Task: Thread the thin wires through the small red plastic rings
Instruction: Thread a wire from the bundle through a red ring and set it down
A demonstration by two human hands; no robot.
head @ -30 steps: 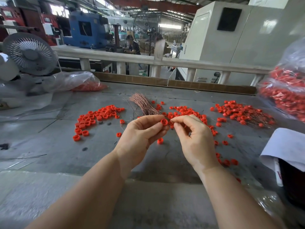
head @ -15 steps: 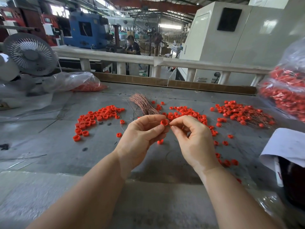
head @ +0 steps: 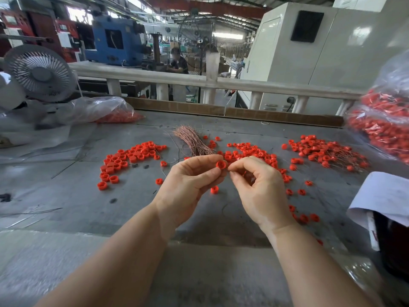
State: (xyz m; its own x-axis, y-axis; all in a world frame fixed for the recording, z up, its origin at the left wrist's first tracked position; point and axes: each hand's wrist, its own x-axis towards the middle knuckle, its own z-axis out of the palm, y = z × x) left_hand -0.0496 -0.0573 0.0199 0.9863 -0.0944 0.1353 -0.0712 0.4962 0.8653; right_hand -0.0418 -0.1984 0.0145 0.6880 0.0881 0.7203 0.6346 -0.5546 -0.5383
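Since a moment ago the right hand's pinched fingertips have closed the small gap to the ring, and little else has shifted. Well off to the left of the grip, a loose heap of bare red rings (head: 130, 159) lies on the grey table (head: 66, 196), and a few strays sit between that heap and the hands. Just behind the grip and a little left of it lies a bundle of thin copper wires (head: 192, 141), its near end hidden behind the left hand's fingers. At the grip itself, the left hand (head: 188, 187) has its thumb and forefinger closed on a single red ring (head: 221, 164), held up off the table with its open face turned toward the person; the other fingers curl loosely beneath. Touching that ring from the right, the right hand (head: 261, 193) has thumb and forefinger pressed tightly together right at the ring's edge, as if nipping something very fine, though I cannot make out a wire between them. One more ring (head: 214, 189) lies on the table just below the two hands. Behind the grip and to its right runs another scatter of rings (head: 250, 151), and farther right a pile of rings with wires trailing from them (head: 325, 152). Far right, a clear plastic bag (head: 382, 120) is stuffed with more red pieces.
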